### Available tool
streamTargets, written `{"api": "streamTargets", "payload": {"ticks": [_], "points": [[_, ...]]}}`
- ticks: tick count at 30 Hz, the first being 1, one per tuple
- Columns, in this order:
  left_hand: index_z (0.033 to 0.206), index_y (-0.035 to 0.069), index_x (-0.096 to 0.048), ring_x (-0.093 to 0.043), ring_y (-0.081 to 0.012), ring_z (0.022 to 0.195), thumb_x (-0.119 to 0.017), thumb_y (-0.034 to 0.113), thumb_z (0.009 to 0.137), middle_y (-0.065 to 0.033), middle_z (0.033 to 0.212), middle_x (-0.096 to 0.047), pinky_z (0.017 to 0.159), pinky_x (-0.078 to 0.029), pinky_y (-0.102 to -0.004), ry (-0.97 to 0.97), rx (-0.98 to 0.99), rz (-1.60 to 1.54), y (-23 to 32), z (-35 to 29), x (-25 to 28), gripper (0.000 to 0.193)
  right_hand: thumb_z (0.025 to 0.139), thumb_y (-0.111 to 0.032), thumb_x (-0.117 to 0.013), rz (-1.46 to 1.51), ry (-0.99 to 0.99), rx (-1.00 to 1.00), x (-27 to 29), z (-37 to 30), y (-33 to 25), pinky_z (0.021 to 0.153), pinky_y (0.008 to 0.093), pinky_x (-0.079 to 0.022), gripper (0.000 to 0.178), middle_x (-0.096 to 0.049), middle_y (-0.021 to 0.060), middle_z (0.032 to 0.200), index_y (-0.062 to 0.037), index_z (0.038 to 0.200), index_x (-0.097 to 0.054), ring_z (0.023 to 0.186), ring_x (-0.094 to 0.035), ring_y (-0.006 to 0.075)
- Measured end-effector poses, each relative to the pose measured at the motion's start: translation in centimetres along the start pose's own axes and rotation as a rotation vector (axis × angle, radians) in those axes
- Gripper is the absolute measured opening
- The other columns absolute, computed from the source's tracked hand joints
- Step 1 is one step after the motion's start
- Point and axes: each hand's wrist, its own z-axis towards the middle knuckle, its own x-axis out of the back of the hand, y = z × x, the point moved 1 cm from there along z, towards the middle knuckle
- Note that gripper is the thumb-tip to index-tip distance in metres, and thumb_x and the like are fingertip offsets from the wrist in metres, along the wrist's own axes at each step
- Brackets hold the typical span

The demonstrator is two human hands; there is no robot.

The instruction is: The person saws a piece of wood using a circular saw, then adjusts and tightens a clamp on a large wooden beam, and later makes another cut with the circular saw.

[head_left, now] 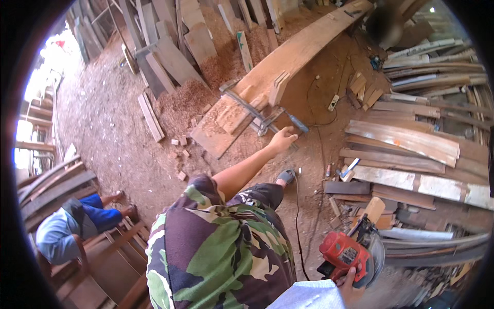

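My left arm reaches forward over the near end of a long wooden plank bench [303, 50]. My left hand [284, 140] has its fingers curled at the end of a metal bar clamp [242, 103]; the grip is partly hidden. The clamp lies across a short board [234, 119] on the bench, and its blue-grey handle [297, 123] sticks out just beyond my hand. Low on the right, my right hand [351, 287] is closed around the handle of a red circular saw [346, 253], held by my side with its round guard facing outward.
Stacked boards [406, 140] line the right side. Planks lean at the back left beside heaped wood shavings [180, 100]. A cable [297, 221] and a white power strip [333, 102] lie on the floor. A person in blue [64, 232] sits at the lower left.
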Motion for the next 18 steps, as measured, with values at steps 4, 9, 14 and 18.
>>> {"api": "streamTargets", "payload": {"ticks": [4, 9, 14, 18], "points": [[0.139, 0.002, -0.062, -0.073, -0.0212, 0.086, -0.071, 0.034, 0.095, -0.0119, 0.100, -0.077, 0.081, -0.058, -0.0342, -0.076, 0.003, -0.037, -3.2, -3.5, 9.5, 0.055, 0.106, -0.026, -0.063, 0.583, -0.203, 0.527, -5.6, -1.9, 4.7, 0.053, 0.0253, -0.041, 0.037, -0.061, 0.0022, 0.071, -0.0004, 0.133, -0.059, 0.057, -0.052, 0.0086], [0.132, 0.004, -0.069, -0.072, -0.0176, 0.084, -0.070, 0.033, 0.094, -0.0100, 0.095, -0.076, 0.078, -0.056, -0.0335, -0.071, -0.026, 0.058, -1.7, -4.4, 17.1, 0.048, 0.095, -0.007, -0.072, 0.820, -0.247, 0.564, -9.9, -9.0, 1.7, 0.049, 0.0220, -0.036, 0.025, -0.066, 0.0039, 0.080, 0.0042, 0.117, -0.068, 0.054, -0.049, 0.0058], [0.137, 0.006, -0.068, -0.070, -0.0177, 0.089, -0.068, 0.032, 0.096, -0.0103, 0.098, -0.075, 0.082, -0.056, -0.0337, -0.193, -0.113, 0.104, 1.8, -4.9, 22.5, 0.049, 0.091, -0.011, -0.076, 0.680, -0.201, 0.715, -14.8, -12.6, -3.6, 0.064, 0.0298, -0.049, 0.032, -0.072, 0.0075, 0.091, 0.0066, 0.117, -0.070, 0.071, -0.062, 0.0129], [0.150, 0.006, -0.055, -0.065, -0.0141, 0.091, -0.062, 0.028, 0.103, -0.0071, 0.106, -0.072, 0.083, -0.054, -0.0304, -0.359, -0.140, 0.144, 7.2, -6.2, 28.4, 0.052, 0.090, -0.013, -0.077, 0.621, -0.290, 0.786, -17.7, -17.7, -12.6, 0.076, 0.0366, -0.054, 0.028, -0.074, 0.0114, 0.092, 0.0038, 0.111, -0.071, 0.082, -0.068, 0.0184]]}}
